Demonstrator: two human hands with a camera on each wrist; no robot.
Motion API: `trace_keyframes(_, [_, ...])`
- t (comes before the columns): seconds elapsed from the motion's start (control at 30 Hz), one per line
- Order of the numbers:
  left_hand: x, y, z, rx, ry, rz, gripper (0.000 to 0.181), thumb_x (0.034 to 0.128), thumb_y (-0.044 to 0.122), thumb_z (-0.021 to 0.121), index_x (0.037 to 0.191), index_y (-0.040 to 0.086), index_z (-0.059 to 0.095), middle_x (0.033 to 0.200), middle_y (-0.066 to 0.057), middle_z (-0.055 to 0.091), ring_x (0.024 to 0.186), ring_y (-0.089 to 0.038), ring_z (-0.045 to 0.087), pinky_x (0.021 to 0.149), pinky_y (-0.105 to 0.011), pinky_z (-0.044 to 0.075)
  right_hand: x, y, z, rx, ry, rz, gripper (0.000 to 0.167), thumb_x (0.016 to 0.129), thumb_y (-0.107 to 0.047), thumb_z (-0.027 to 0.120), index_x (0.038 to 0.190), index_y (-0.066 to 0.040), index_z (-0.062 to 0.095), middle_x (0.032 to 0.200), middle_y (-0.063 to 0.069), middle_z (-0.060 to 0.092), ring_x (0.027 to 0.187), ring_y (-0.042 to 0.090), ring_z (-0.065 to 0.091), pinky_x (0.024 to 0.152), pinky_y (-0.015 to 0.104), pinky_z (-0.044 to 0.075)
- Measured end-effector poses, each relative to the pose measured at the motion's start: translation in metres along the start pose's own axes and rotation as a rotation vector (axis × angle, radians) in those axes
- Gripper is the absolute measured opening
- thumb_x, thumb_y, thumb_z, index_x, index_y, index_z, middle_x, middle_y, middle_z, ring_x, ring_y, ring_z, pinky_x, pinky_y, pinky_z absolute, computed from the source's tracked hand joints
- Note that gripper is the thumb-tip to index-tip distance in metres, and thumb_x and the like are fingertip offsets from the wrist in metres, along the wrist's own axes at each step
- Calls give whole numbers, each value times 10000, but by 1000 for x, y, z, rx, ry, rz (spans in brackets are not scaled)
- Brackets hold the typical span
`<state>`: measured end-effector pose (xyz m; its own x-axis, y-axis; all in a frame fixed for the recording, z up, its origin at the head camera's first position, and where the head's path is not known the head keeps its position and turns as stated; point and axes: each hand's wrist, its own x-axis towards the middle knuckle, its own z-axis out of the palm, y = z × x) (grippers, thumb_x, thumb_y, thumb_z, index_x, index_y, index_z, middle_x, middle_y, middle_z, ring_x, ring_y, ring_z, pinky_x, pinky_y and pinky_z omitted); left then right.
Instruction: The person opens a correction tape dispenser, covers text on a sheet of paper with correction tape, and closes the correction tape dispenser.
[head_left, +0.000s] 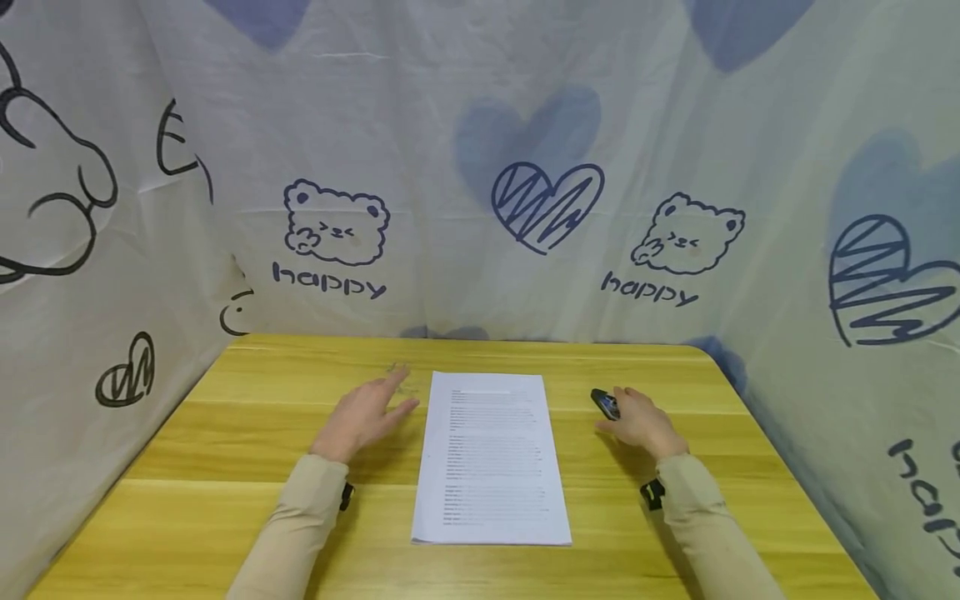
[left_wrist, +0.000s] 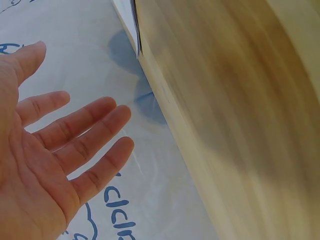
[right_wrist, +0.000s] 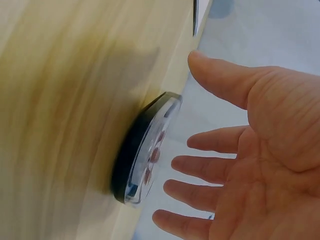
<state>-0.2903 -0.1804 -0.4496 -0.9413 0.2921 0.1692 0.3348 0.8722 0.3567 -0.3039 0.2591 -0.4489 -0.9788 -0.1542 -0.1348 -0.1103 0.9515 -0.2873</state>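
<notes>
A stack of printed paper (head_left: 487,458) lies on the wooden table, straight in front of the person. To its left, the left hand (head_left: 363,417) hovers over the table with fingers spread, holding nothing; its palm (left_wrist: 35,170) shows in the left wrist view. On the paper's other side, the right hand (head_left: 641,421) is over a small black object with a clear, shiny face (right_wrist: 150,150). Fingers and thumb of the right hand (right_wrist: 270,150) are extended around this object, with no visible grip on it. Its exact kind cannot be told.
The yellow wood-grain table (head_left: 247,433) has its far edge against a pale hanging cloth (head_left: 442,275) printed with hearts and bears. Cloth also hangs at both sides. Faint, see-through marks (head_left: 407,389) show by the left fingertips. Dark bands (head_left: 652,494) sit at both wrists.
</notes>
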Motion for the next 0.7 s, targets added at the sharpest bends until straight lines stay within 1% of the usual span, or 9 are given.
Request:
trace_keyframes(0.17, [1, 0, 2, 8, -7, 3, 655, 992, 456, 535, 1520, 113, 355, 1391, -196, 561, 1224, -380, 580, 1020, -540, 470, 4, 6, 1, -30, -5, 43, 811, 943, -397, 622, 1483, 109, 289, 1484, 363, 336, 1338, 530, 357, 1008, 706, 353])
trace_keyframes(0.27, [2, 0, 2, 4, -7, 4, 647, 990, 441, 545, 1512, 104, 366, 1380, -197, 570, 1212, -377, 589, 1010, -538, 479, 6, 9, 1, -37, -12, 71, 805, 940, -393, 623, 1481, 105, 294, 1472, 366, 350, 1314, 534, 381, 980, 711, 365])
trace_keyframes(0.4, [3, 0, 2, 0, -1, 9, 630, 988, 416, 559, 1500, 93, 385, 1370, -193, 580, 1197, -371, 599, 999, -534, 487, 7, 10, 2, -21, -24, 83, 788, 941, -365, 624, 1484, 100, 293, 1441, 368, 383, 1259, 523, 439, 935, 661, 421])
trace_keyframes(0.5, [3, 0, 3, 5, -8, 9, 615, 989, 411, 561, 1490, 91, 400, 1373, -182, 581, 1195, -361, 603, 999, -527, 490, 8, 11, 3, -15, -34, 83, 766, 947, -346, 622, 1483, 96, 300, 1419, 365, 405, 1226, 511, 466, 907, 628, 445])
trace_keyframes(0.7, [5, 1, 1, 1, -8, 11, 573, 985, 387, 576, 1449, 73, 455, 1398, -165, 565, 1211, -355, 594, 1020, -522, 477, 11, 12, 5, -8, -28, 91, 701, 946, -309, 639, 1451, 89, 361, 1367, 355, 434, 1157, 495, 487, 831, 587, 461])
